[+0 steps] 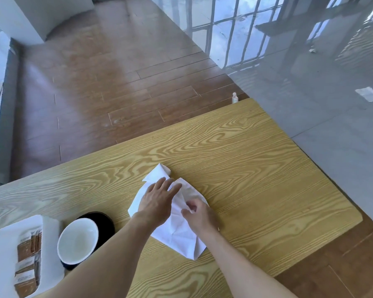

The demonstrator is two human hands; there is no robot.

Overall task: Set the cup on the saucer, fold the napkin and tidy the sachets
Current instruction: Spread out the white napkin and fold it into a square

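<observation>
Folding the napkin (177, 231) beside the cup (78, 239): left hand (157, 201), fingers spread, anchors it; right hand (199, 216) pinches a fold.

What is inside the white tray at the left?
The white tray holds brown-and-white sachets stacked in rows. The left forearm covers its near corner, so anything lying there is hidden.

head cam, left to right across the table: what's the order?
White tray of sachets → white cup on dark saucer → left hand flat on the napkin → right hand pinching it.
</observation>
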